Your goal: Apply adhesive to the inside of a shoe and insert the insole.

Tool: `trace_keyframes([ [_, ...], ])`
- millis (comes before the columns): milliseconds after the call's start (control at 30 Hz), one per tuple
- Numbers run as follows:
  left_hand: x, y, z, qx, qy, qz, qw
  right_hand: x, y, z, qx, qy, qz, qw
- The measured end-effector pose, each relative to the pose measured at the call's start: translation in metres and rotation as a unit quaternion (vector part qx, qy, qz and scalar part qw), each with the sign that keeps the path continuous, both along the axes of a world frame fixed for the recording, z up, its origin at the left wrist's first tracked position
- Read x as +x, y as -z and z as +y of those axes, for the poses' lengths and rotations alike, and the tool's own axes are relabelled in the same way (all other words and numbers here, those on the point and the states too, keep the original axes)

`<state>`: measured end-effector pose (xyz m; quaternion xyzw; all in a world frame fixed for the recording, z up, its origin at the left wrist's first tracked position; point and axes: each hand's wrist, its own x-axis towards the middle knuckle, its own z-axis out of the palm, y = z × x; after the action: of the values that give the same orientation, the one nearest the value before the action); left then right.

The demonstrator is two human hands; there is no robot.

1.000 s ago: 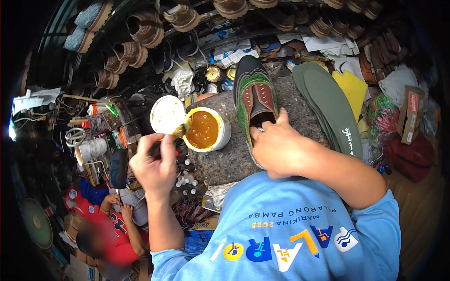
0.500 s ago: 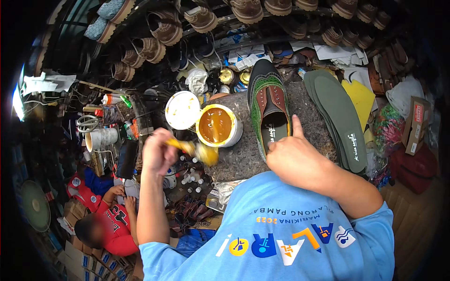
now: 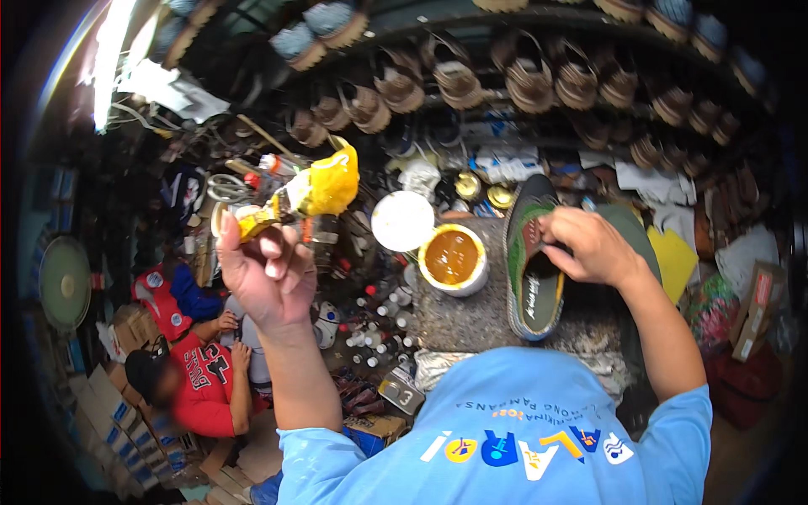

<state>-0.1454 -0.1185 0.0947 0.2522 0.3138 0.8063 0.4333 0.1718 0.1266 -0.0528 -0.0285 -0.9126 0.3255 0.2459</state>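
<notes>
My left hand (image 3: 271, 271) is raised left of the work block, fingers closed round the handle of a brush (image 3: 324, 185) whose head is thickly coated in yellow glue. My right hand (image 3: 593, 244) bends over the opening of a green, brown and black brogue-style shoe (image 3: 528, 231), thumb and fingers pinching near its lacing edge. Toe pointing away, the shoe lies on the block, with a lettered insole visible inside. Just left of it stands a white tub (image 3: 465, 284) of amber glue, its round lid (image 3: 402, 220) tipped open beside it.
The dark, rough block (image 3: 438, 324) carries the tub and shoe. Grey-green insoles (image 3: 633, 231) lie partly behind my right forearm. Racks of brown shoes (image 3: 526, 80) run along the back. Several small bottles (image 3: 383, 324) stand at left, and a person in red (image 3: 206, 370) sits beyond.
My left hand has lifted the brush up and away from the tub. My right hand has shifted from the shoe's heel side to its lacing area. The view has tilted upward.
</notes>
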Motion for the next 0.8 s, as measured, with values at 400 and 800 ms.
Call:
trace_keyframes([
  [400,0.027,0.010,0.002,-0.057,-0.117,0.143,0.981,-0.008,0.012,0.015,-0.066,-0.053,0.021,0.996],
  [800,0.173,0.083,0.063,-0.124,0.054,0.678,0.722,-0.017,0.006,0.026,-0.135,-0.105,-0.015,0.985],
])
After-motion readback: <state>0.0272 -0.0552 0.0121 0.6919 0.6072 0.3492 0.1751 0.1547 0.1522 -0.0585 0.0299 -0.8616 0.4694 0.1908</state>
